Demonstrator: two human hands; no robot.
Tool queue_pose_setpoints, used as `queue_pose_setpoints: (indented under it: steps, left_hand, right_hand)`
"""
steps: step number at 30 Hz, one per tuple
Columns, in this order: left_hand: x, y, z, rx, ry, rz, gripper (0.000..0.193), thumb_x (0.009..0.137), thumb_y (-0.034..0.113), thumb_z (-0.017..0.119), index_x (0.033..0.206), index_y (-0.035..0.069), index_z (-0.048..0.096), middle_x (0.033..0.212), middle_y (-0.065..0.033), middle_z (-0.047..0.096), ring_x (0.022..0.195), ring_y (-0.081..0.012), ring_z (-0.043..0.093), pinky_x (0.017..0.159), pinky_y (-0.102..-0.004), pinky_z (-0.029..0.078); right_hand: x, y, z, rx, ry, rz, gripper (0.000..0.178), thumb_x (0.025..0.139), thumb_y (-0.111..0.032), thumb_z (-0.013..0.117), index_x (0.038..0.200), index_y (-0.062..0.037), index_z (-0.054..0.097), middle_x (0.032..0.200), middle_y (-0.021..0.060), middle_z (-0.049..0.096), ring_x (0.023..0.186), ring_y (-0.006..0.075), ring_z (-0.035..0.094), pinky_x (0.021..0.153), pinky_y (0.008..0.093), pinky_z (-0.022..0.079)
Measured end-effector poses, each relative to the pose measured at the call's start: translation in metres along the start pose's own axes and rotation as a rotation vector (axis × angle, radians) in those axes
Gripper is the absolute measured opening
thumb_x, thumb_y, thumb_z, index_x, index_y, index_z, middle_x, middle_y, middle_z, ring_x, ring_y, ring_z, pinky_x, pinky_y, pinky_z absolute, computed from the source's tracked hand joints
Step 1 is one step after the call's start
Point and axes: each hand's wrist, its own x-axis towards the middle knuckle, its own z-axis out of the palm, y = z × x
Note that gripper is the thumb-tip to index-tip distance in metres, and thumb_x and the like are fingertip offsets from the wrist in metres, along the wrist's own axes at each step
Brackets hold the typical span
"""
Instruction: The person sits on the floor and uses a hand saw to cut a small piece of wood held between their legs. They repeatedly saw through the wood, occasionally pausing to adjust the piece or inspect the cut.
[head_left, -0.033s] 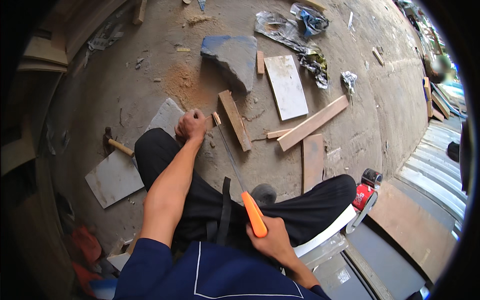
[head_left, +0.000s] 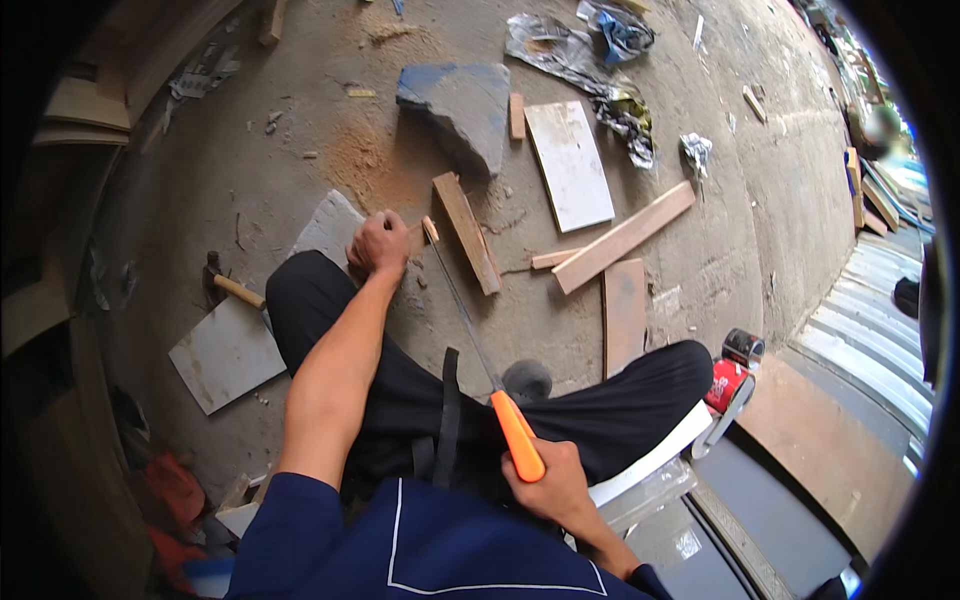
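Note:
My right hand is wrapped round the orange handle of a hand saw in front of my body. Its narrow blade slants up and away to the left. The blade's far end meets a small piece of wood. My left hand is closed on that piece, close by my left knee; the fingers hide much of it. Just right of it, a wooden block lies on the ground. A pale slab shows partly behind my left hand.
Sawdust lies beside a blue-grey stone block. To the right are a white board, a wooden strip and crumpled foil. A hammer rests by another white board at left. A red can stands near my right knee.
My right hand has drawn the saw slightly back toward my body and to the right. My left hand still grips the wood; the whole view has shifted a little.

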Motion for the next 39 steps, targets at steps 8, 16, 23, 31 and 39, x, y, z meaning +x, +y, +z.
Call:
queue_pose_setpoints:
  steps: [8,16,23,31,39]
  left_hand:
    - [0.009,-0.005,0.001,0.004,0.026,-0.059,0.035,0.085,0.038,0.047,0.076,0.01,0.067,0.083,-0.0138,0.067,0.085,-0.037,0.061,0.079,-0.05,0.04]
    - [0.006,-0.006,0.011,-0.035,0.039,-0.048,0.033,0.084,0.037,0.048,0.075,0.012,0.067,0.083,-0.013,0.067,0.085,-0.0365,0.061,0.079,-0.0495,0.039]
    - [0.005,-0.005,0.006,-0.05,0.017,-0.064,0.033,0.084,0.036,0.049,0.072,0.012,0.067,0.083,-0.0108,0.068,0.088,-0.0339,0.061,0.082,-0.0501,0.037]
    - [-0.007,0.008,-0.03,-0.046,-0.308,0.262,0.048,0.079,0.057,0.056,0.094,0.014,0.071,0.101,-0.0118,0.068,0.104,-0.0298,0.058,0.092,-0.0446,0.039]
    - [-0.001,-0.004,-0.017,-0.127,-0.348,0.535,0.055,0.071,0.052,0.073,0.108,0.011,0.069,0.101,-0.0117,0.067,0.093,-0.0264,0.064,0.079,-0.0367,0.05]
  right_hand:
    - [0.022,0.002,-0.033,-0.05,0.055,-0.097,0.014,0.075,-0.011,0.068,0.081,0.0013,0.063,0.06,0.0184,0.056,0.052,0.0335,0.059,0.053,0.034,0.046]
    - [-0.001,0.062,-0.004,-0.074,0.03,-0.246,0.015,0.072,-0.011,0.069,0.082,-0.0016,0.062,0.062,0.0183,0.057,0.056,0.0368,0.058,0.054,0.0386,0.048]
    - [-0.045,0.058,-0.032,-0.063,0.103,-0.221,0.016,0.074,-0.006,0.067,0.066,-0.0003,0.055,0.054,0.0115,0.049,0.043,0.028,0.051,0.045,0.0326,0.039]
    - [0.087,0.09,0.0,0.026,0.185,-0.303,0.016,0.08,-0.012,0.066,0.076,0.0023,0.059,0.056,0.0143,0.054,0.049,0.0232,0.056,0.05,0.0327,0.042]
    - [0.126,0.105,0.011,0.15,0.269,-0.399,0.021,0.081,-0.014,0.066,0.072,0.0018,0.056,0.052,0.0106,0.048,0.046,0.0171,0.044,0.048,0.0324,0.039]
